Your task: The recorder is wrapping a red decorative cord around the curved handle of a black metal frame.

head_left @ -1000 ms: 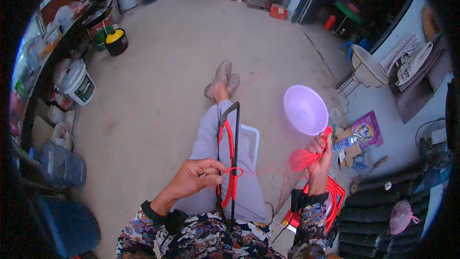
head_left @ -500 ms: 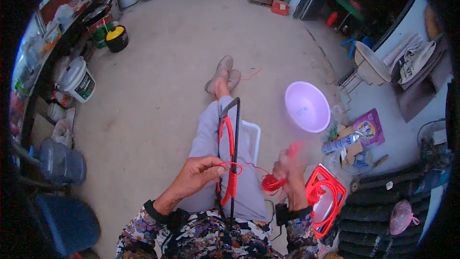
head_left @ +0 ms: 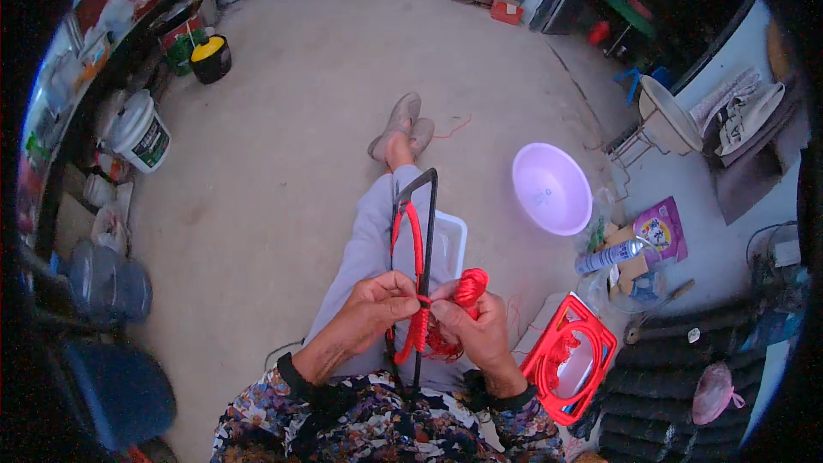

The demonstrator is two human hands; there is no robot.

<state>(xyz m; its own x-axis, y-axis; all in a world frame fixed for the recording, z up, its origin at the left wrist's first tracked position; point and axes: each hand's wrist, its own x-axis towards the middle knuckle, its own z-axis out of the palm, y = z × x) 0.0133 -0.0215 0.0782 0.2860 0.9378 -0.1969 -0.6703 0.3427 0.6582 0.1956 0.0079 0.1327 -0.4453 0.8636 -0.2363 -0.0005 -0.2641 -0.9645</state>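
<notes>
A black metal frame (head_left: 434,193) stands upright over my lap, with a red curved tube or thick cord (head_left: 416,227) running along its inside. The lower part of that curve carries a tight knotted wrapping (head_left: 418,333) of red cord. My left hand (head_left: 370,313) is closed, pinching red cord against the frame just above the wrapping. Close on the other side, my right hand (head_left: 484,334) grips a bundle of red cord (head_left: 471,286), its thumb and fingertips meeting the strand at the frame. Parts of the fingertips and strand are hidden.
At my right lies a red frame-shaped piece (head_left: 559,403) with red cord inside. A white tray (head_left: 450,244) sits beside my legs. Farther right are a purple basin (head_left: 551,190) and a spray can (head_left: 610,255). Buckets, including a white one (head_left: 141,139), line the left side.
My right hand, with the cord bundle, has come in from the right to the frame beside my left hand. The wide cord loop there has been drawn small.
</notes>
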